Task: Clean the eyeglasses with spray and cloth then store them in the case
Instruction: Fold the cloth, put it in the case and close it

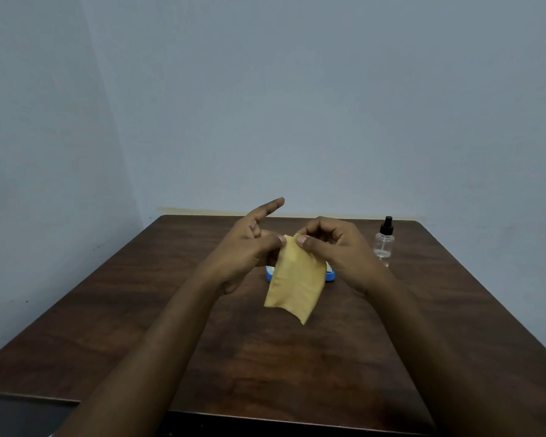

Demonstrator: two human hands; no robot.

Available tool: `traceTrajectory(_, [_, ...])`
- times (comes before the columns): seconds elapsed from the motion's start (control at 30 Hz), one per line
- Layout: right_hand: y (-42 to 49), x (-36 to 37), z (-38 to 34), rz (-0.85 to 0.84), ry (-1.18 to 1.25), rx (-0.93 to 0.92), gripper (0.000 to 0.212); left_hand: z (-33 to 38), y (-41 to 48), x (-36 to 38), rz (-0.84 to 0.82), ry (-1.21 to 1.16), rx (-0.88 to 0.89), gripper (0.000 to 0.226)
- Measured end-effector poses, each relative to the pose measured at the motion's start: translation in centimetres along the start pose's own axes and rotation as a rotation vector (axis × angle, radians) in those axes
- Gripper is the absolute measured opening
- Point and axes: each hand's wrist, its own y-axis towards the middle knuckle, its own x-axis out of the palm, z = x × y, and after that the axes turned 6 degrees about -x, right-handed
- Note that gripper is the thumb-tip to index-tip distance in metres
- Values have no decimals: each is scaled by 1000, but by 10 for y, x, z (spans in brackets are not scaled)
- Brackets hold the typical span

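Just the one view from the head cam, looking down over my forearms at the table (133, 310), which is dark brown wood pushed up against a pale blue-grey wall (297, 105).

Both hands are up in front of me, over the middle of the table, and they've got the yellow cloth (297, 285) between them. My left hand (249, 250) pinches the top edge of it with the thumb. The index finger on that hand sticks out straight and points away from me, so it's not part of the grip. My right hand (338, 247) has its fingers curled in and pinches the same top edge, thumb on the near side, right next to my left thumb. The two thumbs are nearly touching. The cloth hangs down loose from there, with its bottom corner clear of the wood as far as I can tell.

Right behind the cloth there's the blue case (270, 274) sitting on the table. I only see its two ends poking out either side, so I can't tell what's in it or whether it's open.

The spray bottle (384, 244), clear with a black pump top, stands upright off to the right near the back edge, just past my right hand and not touching anything.
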Motion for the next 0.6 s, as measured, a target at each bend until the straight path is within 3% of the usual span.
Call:
traceTrajectory(0.17, [-4,1,-4,58,19,-116,8,-3,1,0,116,-83,-28,67])
traceTrajectory(0.33, [-3,-3,-8,-17,-94,-144,10,-1,3,4,266,-99,14,77])
traceTrajectory(0.6, [6,7,-11,51,-229,-137,14,1,-4,19,221,-138,54,78])
